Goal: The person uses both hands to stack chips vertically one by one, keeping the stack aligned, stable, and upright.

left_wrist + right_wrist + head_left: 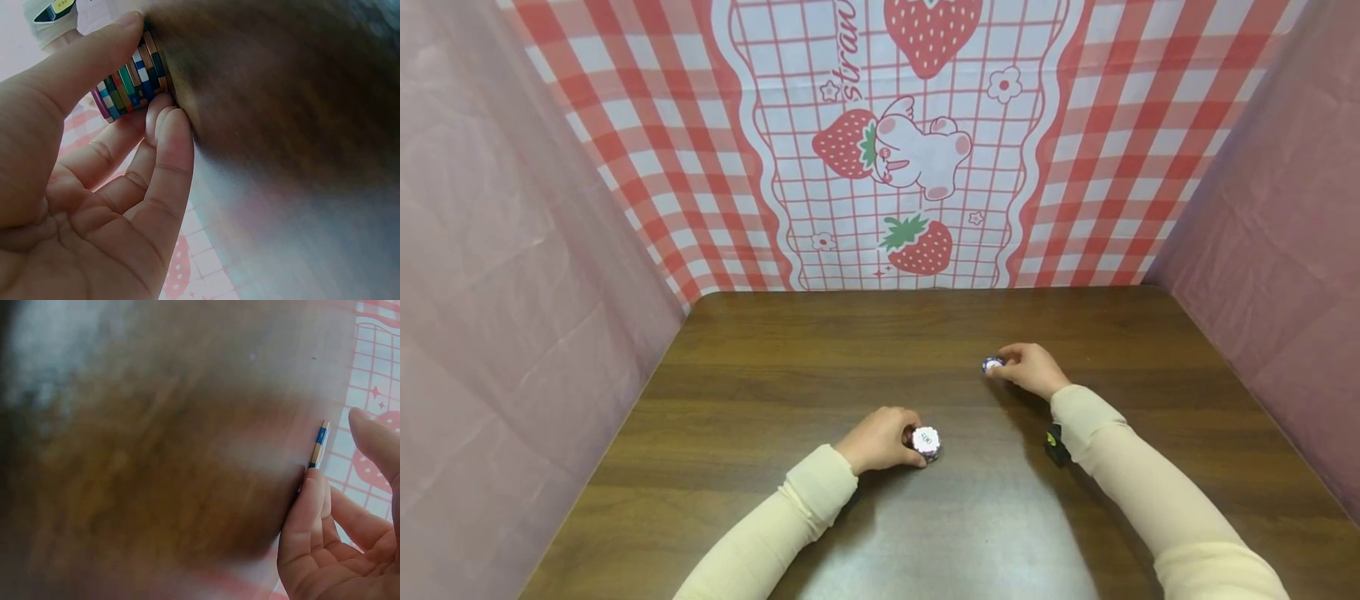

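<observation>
In the head view, my left hand (883,439) is around a stack of poker chips (927,442) near the middle of the table. The top chip is white with a printed number. In the left wrist view, the thumb and fingers grip the stack (134,78) by its many-coloured edges. Farther back and to the right, my right hand (1033,369) is at a single blue-and-white poker chip (992,365). In the right wrist view, the fingertips touch that chip's edge (320,445), which lies flat at the tabletop, while the thumb stands a little apart from it.
The brown wooden table (760,358) runs back to a strawberry-print checked cloth (917,167). Pink drapes hang on the left (512,275) and right (1277,225). A dark wrist device (1056,446) sits under the right sleeve.
</observation>
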A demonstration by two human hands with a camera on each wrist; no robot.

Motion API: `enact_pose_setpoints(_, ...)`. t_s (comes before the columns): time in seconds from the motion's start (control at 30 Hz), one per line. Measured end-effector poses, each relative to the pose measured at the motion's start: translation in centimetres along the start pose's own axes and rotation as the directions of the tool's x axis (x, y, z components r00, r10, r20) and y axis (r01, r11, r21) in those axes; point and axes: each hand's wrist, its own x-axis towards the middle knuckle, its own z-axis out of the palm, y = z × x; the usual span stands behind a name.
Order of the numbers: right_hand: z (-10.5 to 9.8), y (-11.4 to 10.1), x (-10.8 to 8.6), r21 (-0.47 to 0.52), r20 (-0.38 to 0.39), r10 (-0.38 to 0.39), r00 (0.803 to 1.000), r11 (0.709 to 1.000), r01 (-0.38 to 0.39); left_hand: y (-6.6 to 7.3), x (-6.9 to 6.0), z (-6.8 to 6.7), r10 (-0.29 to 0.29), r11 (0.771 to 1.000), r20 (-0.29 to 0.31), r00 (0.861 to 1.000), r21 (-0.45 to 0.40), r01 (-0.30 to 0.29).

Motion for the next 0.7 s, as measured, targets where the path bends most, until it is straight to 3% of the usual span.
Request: enact_pose_setpoints(0.7,0.32,-0.19,0.67,-0.100,-0.029,-0.020,0.999,0.995,0.017,0.11,-0.02,-0.03,0.008,1.000,-0.021,1.000,0.002,-0.008)
